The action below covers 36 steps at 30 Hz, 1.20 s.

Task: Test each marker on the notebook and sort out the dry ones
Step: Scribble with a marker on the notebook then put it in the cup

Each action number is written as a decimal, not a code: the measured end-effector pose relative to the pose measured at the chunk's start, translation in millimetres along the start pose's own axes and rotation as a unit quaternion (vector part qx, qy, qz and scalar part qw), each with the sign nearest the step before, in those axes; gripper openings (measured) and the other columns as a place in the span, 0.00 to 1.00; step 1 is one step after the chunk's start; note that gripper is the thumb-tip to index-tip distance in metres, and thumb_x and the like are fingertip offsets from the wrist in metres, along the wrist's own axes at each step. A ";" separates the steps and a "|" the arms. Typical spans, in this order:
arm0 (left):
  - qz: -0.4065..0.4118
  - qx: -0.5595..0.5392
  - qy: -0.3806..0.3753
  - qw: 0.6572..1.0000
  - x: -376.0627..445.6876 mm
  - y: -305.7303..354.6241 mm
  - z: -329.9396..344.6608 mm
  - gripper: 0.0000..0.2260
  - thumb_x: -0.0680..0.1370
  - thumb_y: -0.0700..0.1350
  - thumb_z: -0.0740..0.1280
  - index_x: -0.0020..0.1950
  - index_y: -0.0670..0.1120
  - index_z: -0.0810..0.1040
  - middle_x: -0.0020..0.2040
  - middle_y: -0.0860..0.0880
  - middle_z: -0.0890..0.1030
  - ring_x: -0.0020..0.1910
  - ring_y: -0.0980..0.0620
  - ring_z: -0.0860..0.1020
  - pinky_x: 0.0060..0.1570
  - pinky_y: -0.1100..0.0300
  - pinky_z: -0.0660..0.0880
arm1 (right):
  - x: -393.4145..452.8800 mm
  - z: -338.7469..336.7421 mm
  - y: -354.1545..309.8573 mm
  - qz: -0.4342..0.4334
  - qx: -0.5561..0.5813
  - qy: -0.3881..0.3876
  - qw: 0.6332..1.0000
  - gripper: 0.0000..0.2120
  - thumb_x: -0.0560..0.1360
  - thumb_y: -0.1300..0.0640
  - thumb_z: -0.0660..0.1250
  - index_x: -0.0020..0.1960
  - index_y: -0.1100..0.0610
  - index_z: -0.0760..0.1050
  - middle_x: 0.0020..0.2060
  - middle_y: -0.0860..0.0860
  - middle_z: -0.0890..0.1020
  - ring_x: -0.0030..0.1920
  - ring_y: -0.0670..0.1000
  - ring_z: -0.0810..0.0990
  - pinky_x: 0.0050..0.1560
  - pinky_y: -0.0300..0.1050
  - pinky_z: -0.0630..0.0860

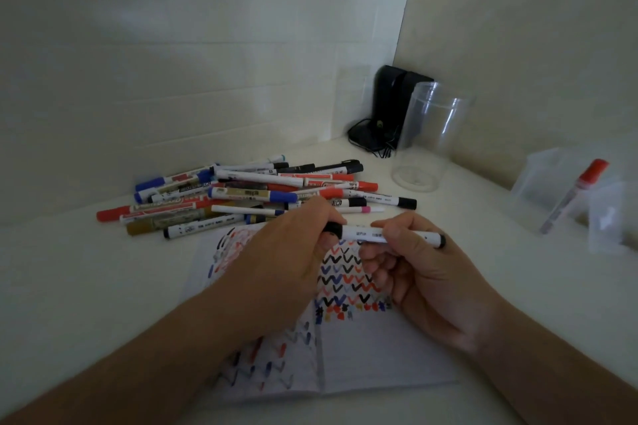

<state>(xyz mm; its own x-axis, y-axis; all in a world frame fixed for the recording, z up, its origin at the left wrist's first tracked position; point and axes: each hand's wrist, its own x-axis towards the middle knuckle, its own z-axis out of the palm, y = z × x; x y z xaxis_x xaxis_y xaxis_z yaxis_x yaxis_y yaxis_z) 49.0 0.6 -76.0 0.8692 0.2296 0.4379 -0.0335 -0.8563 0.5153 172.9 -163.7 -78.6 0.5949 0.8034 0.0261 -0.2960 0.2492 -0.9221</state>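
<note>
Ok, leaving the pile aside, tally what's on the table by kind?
markers: 2, the held marker and the red-capped marker in the clear tub
clear containers: 2, jar and tub
notebook: 1
black device: 1
Total: 6

Roughly twenty markers (255, 195) piled, one notebook (362, 348), one clear jar (426, 138), two hands.

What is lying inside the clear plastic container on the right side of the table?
Inside the clear plastic container, one red-capped marker leans tilted. Its walls are cloudy, so anything else inside cannot be seen.
</note>
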 end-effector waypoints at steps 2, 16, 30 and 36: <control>0.025 0.013 -0.010 1.000 1.5 -7.7 -4.2 0.07 0.84 0.50 0.54 0.55 0.59 0.71 0.44 0.62 0.74 0.46 0.62 0.73 0.41 0.68 0.67 | 1.0 -4.1 -2.0 0.001 -0.040 -0.012 0.999 0.06 0.77 0.56 0.74 0.47 0.59 0.82 0.43 0.62 0.85 0.38 0.54 0.81 0.35 0.42 0.78; -0.030 -0.084 -0.012 0.996 14.8 -17.1 -3.2 0.20 0.79 0.61 0.63 0.70 0.63 0.63 0.60 0.66 0.78 0.59 0.61 0.77 0.58 0.65 0.74 | 41.3 39.8 -139.4 -0.083 -0.627 -0.154 0.759 0.20 0.79 0.56 0.72 0.67 0.41 0.73 0.42 0.41 0.83 0.39 0.37 0.81 0.52 0.43 0.82; -0.023 -0.017 -0.061 0.998 4.1 -26.1 4.8 0.15 0.82 0.59 0.64 0.65 0.71 0.63 0.52 0.67 0.72 0.53 0.68 0.69 0.53 0.69 0.68 | 156.9 -77.7 -160.6 -0.126 -0.704 0.229 0.660 0.08 0.83 0.48 0.59 0.55 0.45 0.76 0.45 0.49 0.83 0.46 0.55 0.81 0.52 0.53 0.78; -0.011 -0.002 -0.075 0.997 4.1 -28.0 6.1 0.13 0.82 0.59 0.63 0.63 0.70 0.64 0.50 0.67 0.71 0.54 0.69 0.68 0.51 0.71 0.66 | 161.4 -76.9 -155.1 -0.060 -0.775 0.215 0.591 0.21 0.84 0.40 0.48 0.46 0.48 0.75 0.44 0.48 0.83 0.50 0.56 0.79 0.59 0.57 0.73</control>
<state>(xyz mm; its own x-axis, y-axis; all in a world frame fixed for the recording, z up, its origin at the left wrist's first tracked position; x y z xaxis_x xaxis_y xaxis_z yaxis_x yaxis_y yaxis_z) 56.5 22.7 -93.2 0.9335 0.1772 0.3116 -0.0145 -0.8499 0.5267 372.3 -114.3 38.9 0.7763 0.5346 0.3339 0.6091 -0.7726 -0.1791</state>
